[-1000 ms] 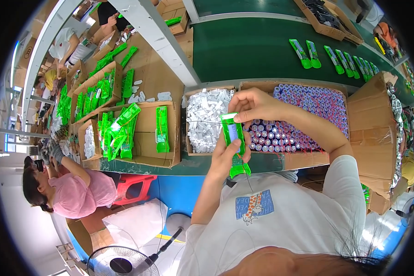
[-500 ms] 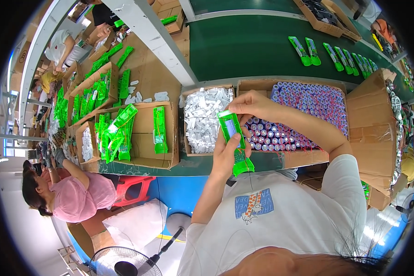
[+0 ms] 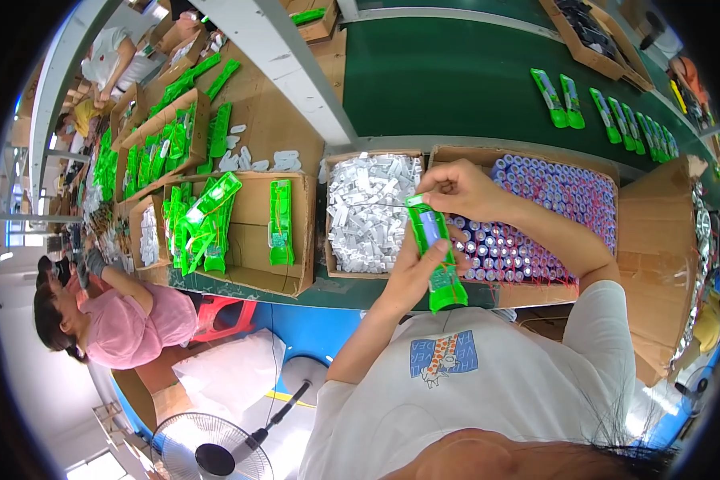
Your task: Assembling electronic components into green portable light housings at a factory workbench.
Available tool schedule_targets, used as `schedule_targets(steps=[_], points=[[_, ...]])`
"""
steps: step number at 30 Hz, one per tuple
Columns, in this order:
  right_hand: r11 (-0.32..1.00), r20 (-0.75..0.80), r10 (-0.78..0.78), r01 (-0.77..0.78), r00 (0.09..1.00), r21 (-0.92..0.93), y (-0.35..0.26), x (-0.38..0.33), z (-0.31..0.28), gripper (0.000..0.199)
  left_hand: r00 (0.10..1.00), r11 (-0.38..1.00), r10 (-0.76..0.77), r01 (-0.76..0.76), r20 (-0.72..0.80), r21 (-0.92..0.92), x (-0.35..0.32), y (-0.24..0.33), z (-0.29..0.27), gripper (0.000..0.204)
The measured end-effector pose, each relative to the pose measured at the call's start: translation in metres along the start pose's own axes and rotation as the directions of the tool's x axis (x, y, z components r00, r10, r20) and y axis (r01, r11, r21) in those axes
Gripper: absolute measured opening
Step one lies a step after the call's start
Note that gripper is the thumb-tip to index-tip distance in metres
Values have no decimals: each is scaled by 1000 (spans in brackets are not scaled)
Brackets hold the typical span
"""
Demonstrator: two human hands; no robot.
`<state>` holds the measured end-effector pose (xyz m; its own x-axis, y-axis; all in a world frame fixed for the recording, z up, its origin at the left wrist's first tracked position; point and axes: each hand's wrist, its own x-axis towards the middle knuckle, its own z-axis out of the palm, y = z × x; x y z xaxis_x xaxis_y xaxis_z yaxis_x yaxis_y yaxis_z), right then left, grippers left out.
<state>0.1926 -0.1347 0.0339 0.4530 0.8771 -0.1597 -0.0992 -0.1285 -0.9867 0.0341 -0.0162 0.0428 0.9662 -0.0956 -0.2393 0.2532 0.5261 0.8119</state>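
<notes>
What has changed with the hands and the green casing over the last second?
Little. The left hand keeps its grip on the green casing, which has tipped slightly, its top leaning left. The right hand stays pinched at the casing's top end. The box of white parts and the box of cylindrical cells have not moved.

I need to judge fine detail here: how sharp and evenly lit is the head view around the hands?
Head view: the green casing between left hand and right hand is sharp and evenly lit; fisheye bends the conveyor belt toward the rim; the black corners show nothing; the foil strip at right glares.
</notes>
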Motion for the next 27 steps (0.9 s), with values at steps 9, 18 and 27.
schedule_targets(steps=[9,18,27], points=[[479,-578,-559,-337,595,-810,56,35,-354,26,755,-4,575,387,-315,922,-43,85,-187,68],[85,-62,-683,-5,728,-996,-46,51,-85,44,879,937,348,-336,-326,96,-52,79,-114,63],[938,-37,-286,272,957,-213,-50,-16,67,18,854,897,439,-401,-279,184,-30,4,-26,53]])
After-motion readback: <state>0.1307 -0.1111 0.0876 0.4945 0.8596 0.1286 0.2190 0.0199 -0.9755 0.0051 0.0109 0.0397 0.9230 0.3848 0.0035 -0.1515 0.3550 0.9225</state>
